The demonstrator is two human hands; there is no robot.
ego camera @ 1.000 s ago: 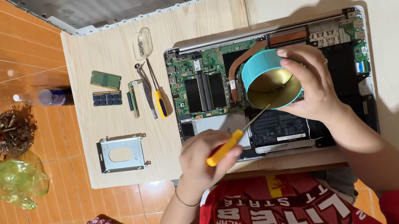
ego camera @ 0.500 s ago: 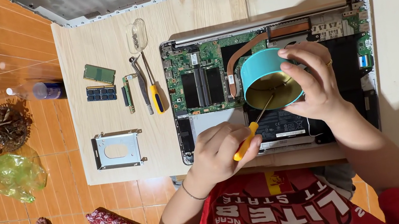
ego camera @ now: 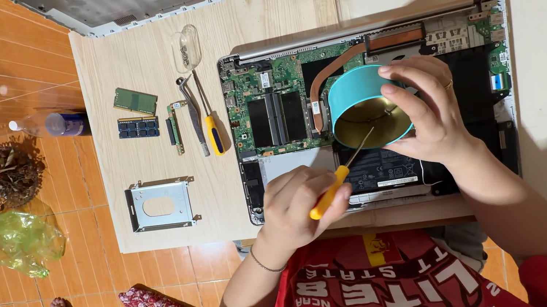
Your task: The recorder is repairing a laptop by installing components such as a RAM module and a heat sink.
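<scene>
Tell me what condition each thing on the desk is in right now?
Laptop: bottom cover off, circuit board exposed.
Teal tin: tilted, open end toward the camera, held in right hand.
Yellow screwdriver: gripped in left hand, tip inside the tin.
Memory sticks: out, lying on the board.
Drive bracket: removed, empty.

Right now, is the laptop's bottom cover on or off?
Off. The laptop lies with its green circuit board, copper heat pipe and black battery exposed beside the teal tin.

Bare tabletop (ego camera: 126,67) lies left of the laptop (ego camera: 511,158) (tools (ego camera: 197,114), chips (ego camera: 137,114) and bracket (ego camera: 161,205) crowd its middle).
</scene>
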